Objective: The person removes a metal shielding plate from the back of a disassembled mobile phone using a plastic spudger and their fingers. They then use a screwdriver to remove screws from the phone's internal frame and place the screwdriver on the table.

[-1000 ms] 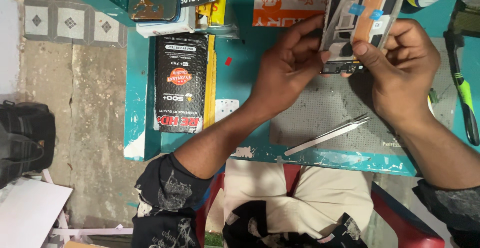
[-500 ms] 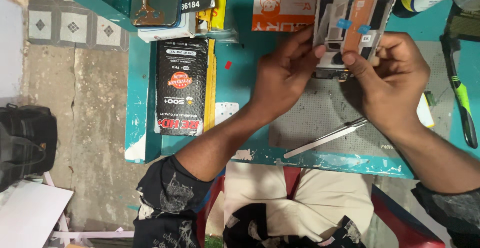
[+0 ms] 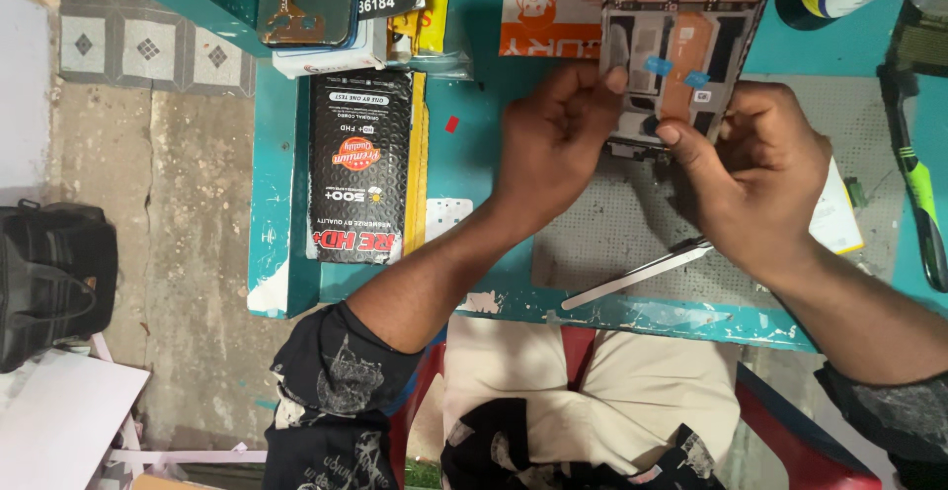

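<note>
Opened phone, copper-and-grey insides bared, two blue tabs between the fingertips; left hand pinches its edge; right hand grips its lower end.

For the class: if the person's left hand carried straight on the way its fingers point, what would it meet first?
Probably the opened phone, which the left hand already touches at its fingertips; depth is hard to judge.

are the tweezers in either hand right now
No, the tweezers lie on the grey work mat while the left hand and right hand hold the opened phone.
</note>
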